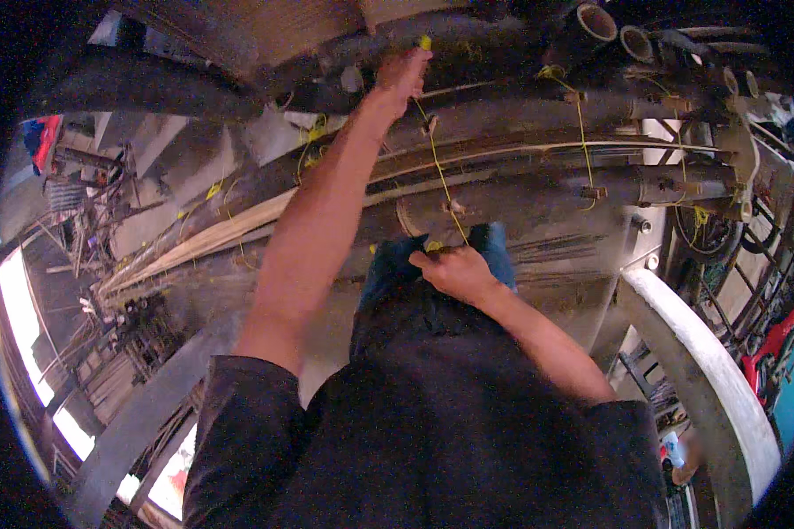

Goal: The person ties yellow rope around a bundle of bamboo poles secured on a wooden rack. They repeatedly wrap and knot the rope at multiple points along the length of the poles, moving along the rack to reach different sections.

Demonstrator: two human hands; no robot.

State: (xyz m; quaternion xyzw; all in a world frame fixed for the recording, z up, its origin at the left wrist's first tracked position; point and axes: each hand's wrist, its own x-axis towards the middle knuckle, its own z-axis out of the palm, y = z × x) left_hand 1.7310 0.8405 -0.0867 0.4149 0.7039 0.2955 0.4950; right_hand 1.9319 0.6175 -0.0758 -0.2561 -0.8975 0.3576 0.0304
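A thin yellow cord (pixel 438 166) runs taut between my two hands, across a bundle of long, thin wooden strips (pixel 494 148) and the thick dark poles (pixel 520 189) on either side. My left hand (pixel 404 81) reaches far forward, closed on the cord's far part, with a bit of yellow showing past the fingers. Close to my waist, my right hand (pixel 457 271) is closed round the cord's near end. Two small brown blocks, an upper one (pixel 430 126) and a lower one (pixel 454 207), sit along the cord.
Another yellow cord (pixel 582 132) crosses the poles to the right. Open pipe ends (pixel 597 23) point toward me at the far right. A pale curved beam (pixel 701 353) stands at the right, near a wheel (pixel 710 231). Another person's arm (pixel 686 463) shows at the lower right.
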